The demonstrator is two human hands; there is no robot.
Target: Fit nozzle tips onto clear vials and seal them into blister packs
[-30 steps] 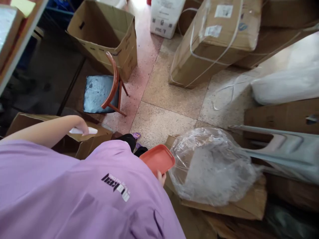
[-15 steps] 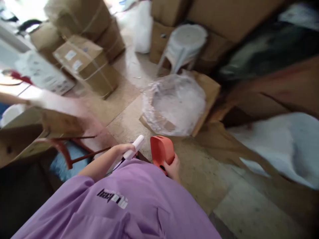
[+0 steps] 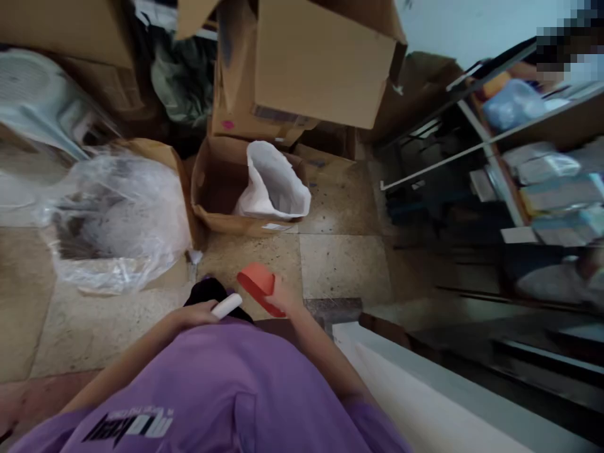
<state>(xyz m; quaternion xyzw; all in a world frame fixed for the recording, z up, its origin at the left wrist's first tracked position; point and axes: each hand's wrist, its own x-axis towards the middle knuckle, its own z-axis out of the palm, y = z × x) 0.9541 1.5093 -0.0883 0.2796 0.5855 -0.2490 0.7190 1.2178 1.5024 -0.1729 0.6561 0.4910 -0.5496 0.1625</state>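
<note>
My left hand (image 3: 202,313) is wrapped round a white, rounded stick-like object (image 3: 227,306), held close to my purple shirt. Its exact kind I cannot make out. My right hand (image 3: 282,296) grips the edge of a hollow orange plastic shell (image 3: 258,283), rounded on the outside and tilted. A small gap separates the two objects. Past them on the floor, a cardboard box (image 3: 221,182) stands with its top uncovered, and a white sack (image 3: 276,182) lies inside its right part.
Left of that box sits a carton lined with clear plastic film (image 3: 127,214). A pale plastic stool (image 3: 33,82) stands at the far left. Large cartons (image 3: 321,63) are stacked behind. Metal shelving (image 3: 491,145) with packages runs along the right. A white panel edge (image 3: 377,371) is near my right arm.
My view has swung to the right, bringing the box with the white sack and the shelving into sight. Both hands keep their objects; the orange shell is turned differently.
</note>
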